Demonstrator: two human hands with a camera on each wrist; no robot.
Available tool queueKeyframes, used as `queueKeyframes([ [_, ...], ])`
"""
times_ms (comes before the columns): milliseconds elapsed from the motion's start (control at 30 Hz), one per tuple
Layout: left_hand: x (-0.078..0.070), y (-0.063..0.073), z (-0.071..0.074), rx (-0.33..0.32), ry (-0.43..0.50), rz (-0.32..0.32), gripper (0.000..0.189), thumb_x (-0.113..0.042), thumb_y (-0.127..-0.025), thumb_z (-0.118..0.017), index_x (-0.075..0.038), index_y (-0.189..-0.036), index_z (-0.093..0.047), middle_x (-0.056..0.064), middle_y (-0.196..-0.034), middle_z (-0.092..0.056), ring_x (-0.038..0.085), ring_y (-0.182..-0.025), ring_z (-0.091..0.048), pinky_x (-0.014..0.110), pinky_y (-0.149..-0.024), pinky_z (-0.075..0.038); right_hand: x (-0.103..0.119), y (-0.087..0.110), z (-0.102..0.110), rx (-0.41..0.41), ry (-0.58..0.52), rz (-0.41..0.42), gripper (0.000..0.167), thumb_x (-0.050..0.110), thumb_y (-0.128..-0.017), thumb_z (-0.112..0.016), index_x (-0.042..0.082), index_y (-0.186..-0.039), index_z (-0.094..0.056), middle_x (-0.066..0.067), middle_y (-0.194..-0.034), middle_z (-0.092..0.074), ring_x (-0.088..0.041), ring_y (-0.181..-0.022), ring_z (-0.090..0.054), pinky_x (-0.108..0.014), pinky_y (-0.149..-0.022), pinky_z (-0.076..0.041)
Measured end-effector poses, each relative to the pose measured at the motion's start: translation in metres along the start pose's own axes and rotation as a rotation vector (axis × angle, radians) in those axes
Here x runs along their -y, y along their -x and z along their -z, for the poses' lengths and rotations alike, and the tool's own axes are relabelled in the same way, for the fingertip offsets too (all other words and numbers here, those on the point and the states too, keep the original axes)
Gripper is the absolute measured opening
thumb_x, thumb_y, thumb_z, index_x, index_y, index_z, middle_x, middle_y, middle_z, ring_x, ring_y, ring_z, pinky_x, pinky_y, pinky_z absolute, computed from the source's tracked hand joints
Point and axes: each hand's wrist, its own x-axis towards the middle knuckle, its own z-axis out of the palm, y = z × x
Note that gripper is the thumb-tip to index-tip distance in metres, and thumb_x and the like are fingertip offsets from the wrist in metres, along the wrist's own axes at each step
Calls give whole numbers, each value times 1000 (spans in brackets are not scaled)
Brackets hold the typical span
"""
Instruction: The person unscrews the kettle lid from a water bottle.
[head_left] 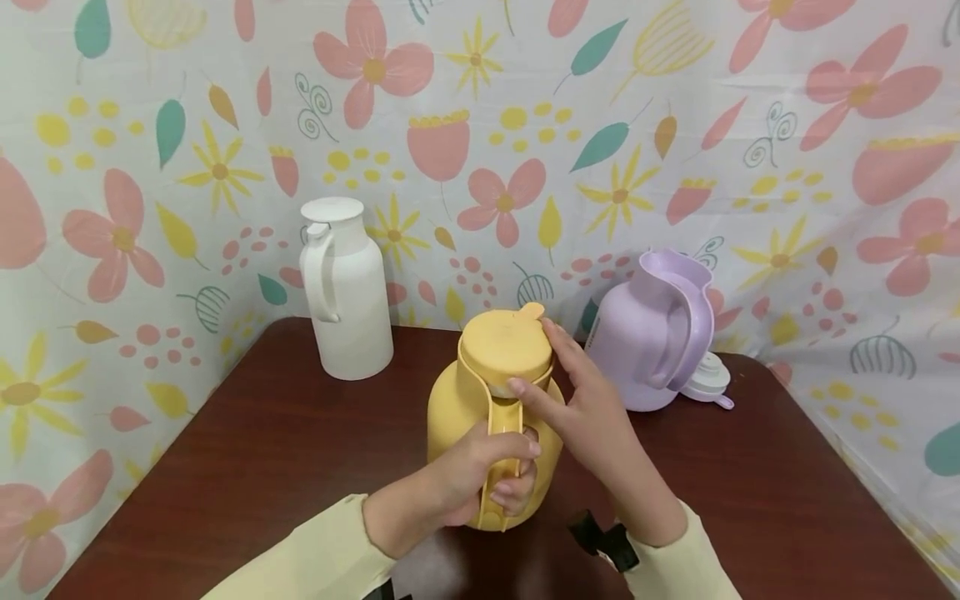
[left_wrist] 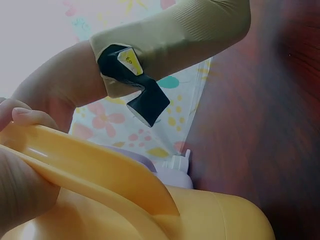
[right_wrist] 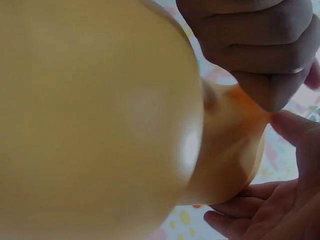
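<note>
A yellow jug (head_left: 450,417), round-bodied, stands upright on the table with its handle toward me. My left hand (head_left: 480,471) grips this handle, fingers curled round it; the left wrist view shows the handle (left_wrist: 95,175) up close. A yellow lid (head_left: 506,342) with a small tab sits in the jug's mouth. Around the lid's right side is my right hand (head_left: 588,408), thumb at the front and fingers along the far side. In the right wrist view, the jug's body (right_wrist: 100,120) fills the left, and the right fingers (right_wrist: 245,210) reach to its neck; the lid is hidden.
A white jug (head_left: 352,300) stands at the back left of the dark wooden table (head_left: 300,475). At the back right is a lilac jug (head_left: 637,342) with an uncovered mouth, and a white and lilac lid (head_left: 707,379) lies beside it. A flowered curtain (head_left: 480,150) hangs behind.
</note>
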Motion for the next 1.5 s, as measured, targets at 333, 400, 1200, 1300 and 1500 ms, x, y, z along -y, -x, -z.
queueKeyframes([
  [333,-2,2,0,-2,2,16,30,-14,-93,-41,-20,-64,-45,-14,-47,-37,-2,-43,-31,18,-49,-28,-17,-33,2,160,-170,3,88,27,-86,-81,10,-159,-35,-15,-157,-48,-31,-141,-52,-52,-114,-43],
  [400,-3,2,0,-15,-3,23,29,-15,-92,-42,-20,-64,-45,-14,-47,-36,-2,-43,-31,18,-50,-27,-19,-41,4,210,-160,33,92,29,-83,-84,9,-159,-35,-16,-155,-50,-31,-137,-55,-51,-113,-44],
  [1200,-2,0,-4,-48,18,52,27,-14,-90,-42,-20,-64,-45,-13,-47,-37,-3,-43,-31,17,-50,-27,-52,-92,23,642,-493,226,91,22,-84,-83,-4,-156,-33,5,-137,-59,-6,-119,-63,-22,-98,-54],
  [1300,-2,0,-5,-48,14,51,27,-14,-91,-42,-20,-64,-46,-13,-47,-37,-2,-43,-31,17,-50,-27,-53,-95,24,668,-515,229,93,22,-84,-84,-5,-156,-32,7,-138,-59,-6,-120,-62,-22,-99,-53],
  [1500,-2,0,-6,-51,7,54,28,-14,-91,-42,-20,-64,-45,-13,-48,-37,-2,-44,-31,17,-50,-28,-53,-96,27,684,-532,217,95,22,-84,-84,-7,-155,-29,10,-137,-58,-6,-120,-62,-22,-99,-53],
])
